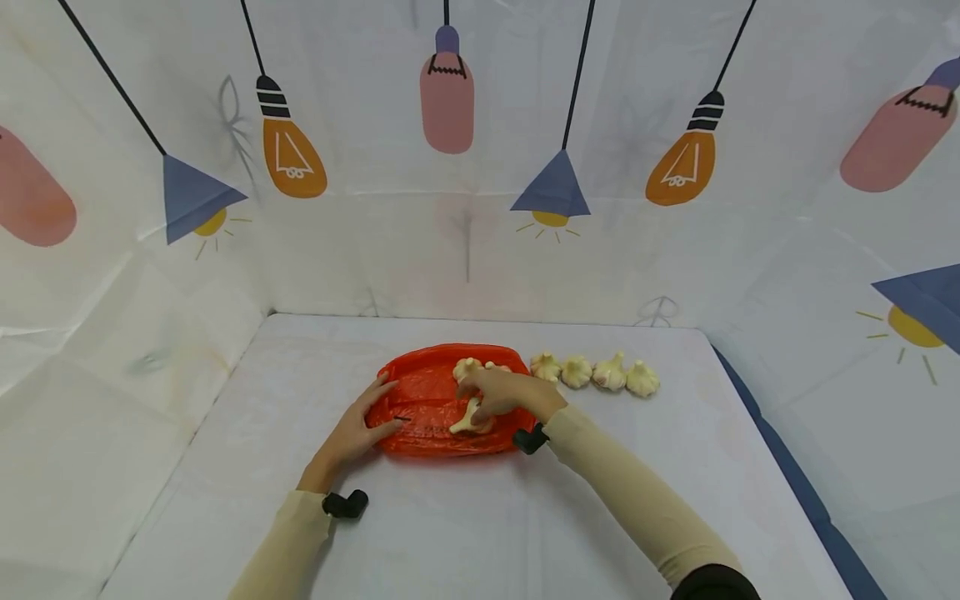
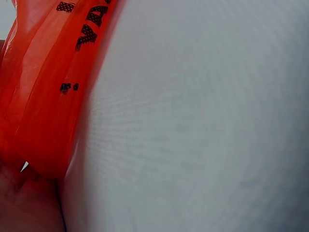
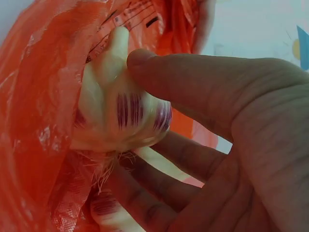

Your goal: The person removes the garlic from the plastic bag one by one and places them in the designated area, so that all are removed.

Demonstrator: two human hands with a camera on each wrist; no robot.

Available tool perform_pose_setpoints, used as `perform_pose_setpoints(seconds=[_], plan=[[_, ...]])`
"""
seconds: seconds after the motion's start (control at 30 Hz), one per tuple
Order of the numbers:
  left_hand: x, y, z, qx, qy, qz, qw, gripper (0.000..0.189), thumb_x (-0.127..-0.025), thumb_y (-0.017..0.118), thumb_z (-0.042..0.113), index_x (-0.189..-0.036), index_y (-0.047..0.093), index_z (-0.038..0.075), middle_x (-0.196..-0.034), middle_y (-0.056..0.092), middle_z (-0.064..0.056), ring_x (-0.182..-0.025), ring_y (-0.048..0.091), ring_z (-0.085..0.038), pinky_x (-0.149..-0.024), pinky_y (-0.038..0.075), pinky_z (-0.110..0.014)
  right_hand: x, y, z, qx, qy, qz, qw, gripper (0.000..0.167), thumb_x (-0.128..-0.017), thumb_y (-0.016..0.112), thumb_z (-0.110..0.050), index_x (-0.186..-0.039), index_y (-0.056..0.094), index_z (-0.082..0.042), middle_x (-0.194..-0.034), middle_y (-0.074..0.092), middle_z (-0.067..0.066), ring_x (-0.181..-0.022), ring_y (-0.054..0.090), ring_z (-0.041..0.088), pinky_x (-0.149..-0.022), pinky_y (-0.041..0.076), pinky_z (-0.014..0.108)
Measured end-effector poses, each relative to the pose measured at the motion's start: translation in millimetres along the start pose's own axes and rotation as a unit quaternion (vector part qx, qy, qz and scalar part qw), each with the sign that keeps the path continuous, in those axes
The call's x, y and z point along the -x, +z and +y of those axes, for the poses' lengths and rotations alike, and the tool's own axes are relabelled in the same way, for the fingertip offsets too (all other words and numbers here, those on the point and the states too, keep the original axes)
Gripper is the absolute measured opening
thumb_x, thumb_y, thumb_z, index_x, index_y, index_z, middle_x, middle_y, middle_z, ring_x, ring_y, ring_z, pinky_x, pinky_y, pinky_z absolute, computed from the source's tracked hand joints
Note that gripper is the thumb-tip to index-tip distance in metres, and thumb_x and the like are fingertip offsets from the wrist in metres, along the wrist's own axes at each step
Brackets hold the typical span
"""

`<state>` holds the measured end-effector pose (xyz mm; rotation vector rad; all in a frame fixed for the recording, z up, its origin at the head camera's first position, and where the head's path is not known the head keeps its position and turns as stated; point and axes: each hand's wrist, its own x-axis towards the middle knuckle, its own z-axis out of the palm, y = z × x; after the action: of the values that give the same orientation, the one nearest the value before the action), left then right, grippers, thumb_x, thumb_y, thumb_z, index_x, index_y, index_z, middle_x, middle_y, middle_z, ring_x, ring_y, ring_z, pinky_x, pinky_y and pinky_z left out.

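A red plastic bag (image 1: pixel 423 387) with black print lies spread open on the white table. My left hand (image 1: pixel 358 429) grips its left rim, thumb and fingers apart over the edge. Inside the bag, my right hand (image 1: pixel 506 392) holds a garlic bulb (image 3: pixel 113 106) between thumb and fingers, its stem pointing toward the bag's left side. More garlic bulbs (image 1: pixel 467 368) sit in the bag beyond that hand, partly hidden by it. In the right wrist view, another bulb (image 3: pixel 107 208) shows beneath the fingers, and red plastic rises close beside the held one.
Several garlic bulbs (image 1: pixel 609 372) stand in a row on the table (image 1: pixel 600 492), just right of the bag. A pale cloth wall (image 1: pixel 360 250) printed with hanging lamps rises behind the table and along both sides.
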<state>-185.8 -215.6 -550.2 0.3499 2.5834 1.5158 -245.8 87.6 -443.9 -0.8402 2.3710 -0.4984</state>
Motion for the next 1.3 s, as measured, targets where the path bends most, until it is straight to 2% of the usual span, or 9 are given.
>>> perform_pose_setpoints(seconds=[0.3,0.4,0.53,0.63,0.97,1.17,1.3], plan=[[1.6,-1.2,2.5,-0.004,-0.002,0.002,1.0,0.077,-0.093,0.075,0.037,-0.158,0.041,0.016,-0.173,0.017,-0.011,-0.158,0.013,-0.045,-0.121,0.013,-0.074,-6.8,1,-1,-0.036,-0.043,0.02,0.9982,0.035,-0.094,0.075,-0.02,-0.128,0.07,-0.011,-0.122,0.066,0.0,-0.102,0.058,0.012,-0.087,0.051,0.028],[1.1,-0.5,1.8,-0.002,0.005,0.003,1.0,0.077,-0.093,0.075,0.037,-0.158,0.041,0.015,-0.173,0.018,-0.011,-0.158,0.013,-0.044,-0.121,0.013,-0.073,-10.6,4,0,-0.069,-0.052,0.039,0.9955,0.028,-0.094,0.074,-0.018,-0.122,0.072,-0.014,-0.115,0.067,-0.002,-0.099,0.059,0.014,-0.083,0.051,0.028],[0.7,0.0,0.9,0.002,0.01,0.003,0.9999,0.077,-0.093,0.076,0.037,-0.158,0.041,0.015,-0.173,0.018,-0.011,-0.158,0.013,-0.044,-0.122,0.012,-0.073,-15.5,10,6,-0.054,-0.042,0.058,0.9959,0.023,-0.094,0.074,-0.023,-0.117,0.073,-0.024,-0.108,0.065,-0.005,-0.095,0.056,0.012,-0.081,0.046,0.029],[1.0,-0.1,0.2,0.006,0.008,0.003,0.9999,0.076,-0.093,0.076,0.036,-0.158,0.041,0.016,-0.173,0.018,-0.01,-0.159,0.012,-0.043,-0.122,0.011,-0.073,-16.5,13,9,-0.028,-0.038,0.062,0.9969,0.024,-0.093,0.075,-0.023,-0.117,0.072,-0.024,-0.107,0.064,-0.005,-0.094,0.054,0.012,-0.082,0.045,0.03],[1.2,-0.3,-1.1,0.008,-0.003,0.001,1.0,0.075,-0.094,0.075,0.033,-0.159,0.041,0.018,-0.173,0.015,-0.012,-0.158,0.013,-0.046,-0.121,0.012,-0.073,-12.6,14,14,-0.01,-0.045,0.059,0.9972,0.031,-0.089,0.081,-0.02,-0.119,0.071,-0.018,-0.115,0.067,-0.004,-0.095,0.055,0.009,-0.082,0.049,0.026],[1.1,-0.2,-0.8,0.01,-0.004,0.001,0.9999,0.076,-0.093,0.075,0.033,-0.159,0.041,0.018,-0.173,0.016,-0.013,-0.158,0.013,-0.045,-0.121,0.013,-0.073,-9.3,14,14,-0.021,-0.043,0.067,0.9966,0.032,-0.088,0.081,-0.019,-0.118,0.072,-0.017,-0.109,0.068,-0.005,-0.091,0.056,0.009,-0.079,0.049,0.025],[0.7,-0.1,-0.9,0.011,-0.007,0.003,0.9999,0.076,-0.093,0.075,0.033,-0.158,0.041,0.018,-0.173,0.016,-0.013,-0.158,0.013,-0.045,-0.121,0.013,-0.074,-5.9,12,13,-0.036,-0.04,0.073,0.9959,0.034,-0.088,0.081,-0.02,-0.121,0.072,-0.018,-0.11,0.068,-0.004,-0.094,0.058,0.011,-0.08,0.051,0.026]])
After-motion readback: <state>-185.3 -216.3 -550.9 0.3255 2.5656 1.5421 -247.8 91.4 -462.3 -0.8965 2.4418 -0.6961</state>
